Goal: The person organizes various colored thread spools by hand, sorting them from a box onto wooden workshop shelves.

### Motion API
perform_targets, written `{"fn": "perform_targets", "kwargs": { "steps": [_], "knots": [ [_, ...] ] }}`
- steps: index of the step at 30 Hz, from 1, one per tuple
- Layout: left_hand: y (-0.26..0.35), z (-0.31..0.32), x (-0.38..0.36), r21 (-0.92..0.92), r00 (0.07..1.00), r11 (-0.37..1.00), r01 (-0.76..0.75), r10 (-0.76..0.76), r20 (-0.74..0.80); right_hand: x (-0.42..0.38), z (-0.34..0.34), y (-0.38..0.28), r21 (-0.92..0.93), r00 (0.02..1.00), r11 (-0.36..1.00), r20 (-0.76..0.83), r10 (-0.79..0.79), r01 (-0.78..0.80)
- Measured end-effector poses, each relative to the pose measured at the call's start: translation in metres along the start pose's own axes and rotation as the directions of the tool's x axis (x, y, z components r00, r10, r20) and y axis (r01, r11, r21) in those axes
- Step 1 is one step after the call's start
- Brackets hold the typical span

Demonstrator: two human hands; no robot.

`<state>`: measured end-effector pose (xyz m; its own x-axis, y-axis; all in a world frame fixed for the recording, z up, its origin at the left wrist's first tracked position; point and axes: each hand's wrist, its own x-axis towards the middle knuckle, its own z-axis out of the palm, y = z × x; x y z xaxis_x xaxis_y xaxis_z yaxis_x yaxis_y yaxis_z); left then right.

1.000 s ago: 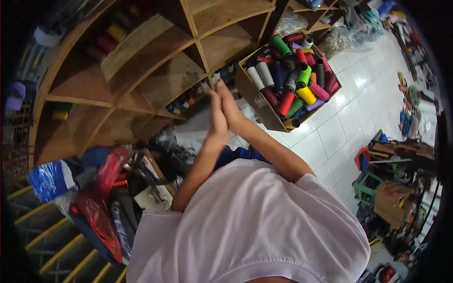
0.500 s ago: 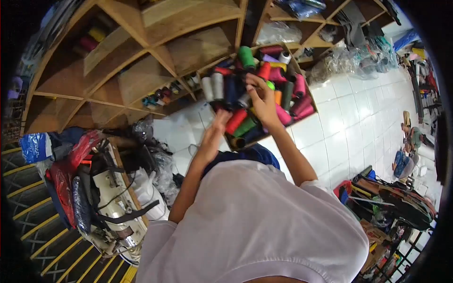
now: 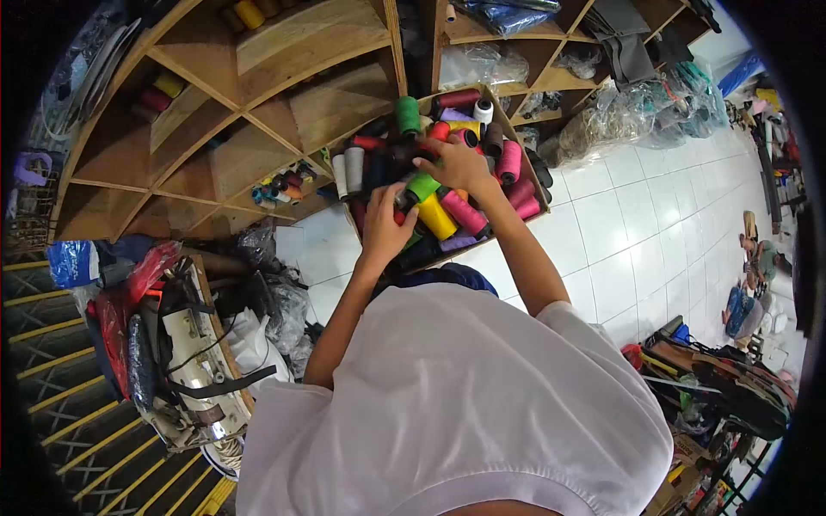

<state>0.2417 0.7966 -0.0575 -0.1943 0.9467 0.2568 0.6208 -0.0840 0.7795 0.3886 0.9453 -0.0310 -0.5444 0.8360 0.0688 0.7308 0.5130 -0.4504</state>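
Note:
A cardboard box (image 3: 503, 228) full of thread cones stands tilted on the floor against wooden shelves. My left hand (image 3: 383, 228) reaches into its near left side, fingers wrapped around a dark thread cone with red showing beside it. My right hand (image 3: 460, 163) lies palm-down on the cones in the middle of the box, fingers bent over dark ones; whether it grips any I cannot tell. A bright green cone (image 3: 422, 185), a yellow cone (image 3: 437, 218) and a pink cone (image 3: 465, 211) lie between my hands. A taller green cone (image 3: 407, 114) stands at the far side.
Wooden shelves (image 3: 258, 146) hold small spools (image 3: 280, 185). A white sewing machine (image 3: 194, 344) sits at the left among a red bag (image 3: 129, 292) and a blue bag (image 3: 73, 262). Plastic bags (image 3: 619, 112) lie on the white tiled floor (image 3: 637, 232). Clutter (image 3: 731, 387) fills the right.
My hands were pressed together in front of the shelves, then parted and went into the box. The left hand has now closed on a cone; the view has swung over the box.

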Motion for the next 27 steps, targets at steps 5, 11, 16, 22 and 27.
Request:
{"fn": "perform_targets", "kwargs": {
  "steps": [5, 11, 16, 22, 27],
  "knots": [
    [0.002, 0.007, 0.025, 0.037, 1.0, 0.999, -0.014, 0.014, -0.001, 0.011, 0.0, 0.017, 0.135, 0.995, 0.991, 0.102, -0.004, -0.01],
    [0.035, 0.007, 0.032, 0.263, 0.993, 0.957, -0.119, 0.109, 0.051, -0.02, -0.009, 0.05, 0.913, 0.905, 0.285, 0.167, 0.392, -0.292],
    [0.053, 0.038, 0.023, 0.295, 0.848, 0.842, -0.451, 0.302, 0.436, -0.089, -0.024, 0.061, 0.976, 0.877, -0.114, 0.217, 0.428, -0.186],
    [0.039, 0.061, 0.031, 0.402, 0.787, 0.754, -0.52, 0.239, 0.569, -0.127, -0.023, 0.036, 0.959, 0.848, -0.282, 0.157, 0.506, -0.01],
    [0.038, 0.064, 0.037, 0.427, 0.779, 0.75, -0.506, 0.185, 0.599, -0.132, -0.019, 0.038, 0.977, 0.806, -0.129, 0.212, 0.553, -0.168]
  ]
}}
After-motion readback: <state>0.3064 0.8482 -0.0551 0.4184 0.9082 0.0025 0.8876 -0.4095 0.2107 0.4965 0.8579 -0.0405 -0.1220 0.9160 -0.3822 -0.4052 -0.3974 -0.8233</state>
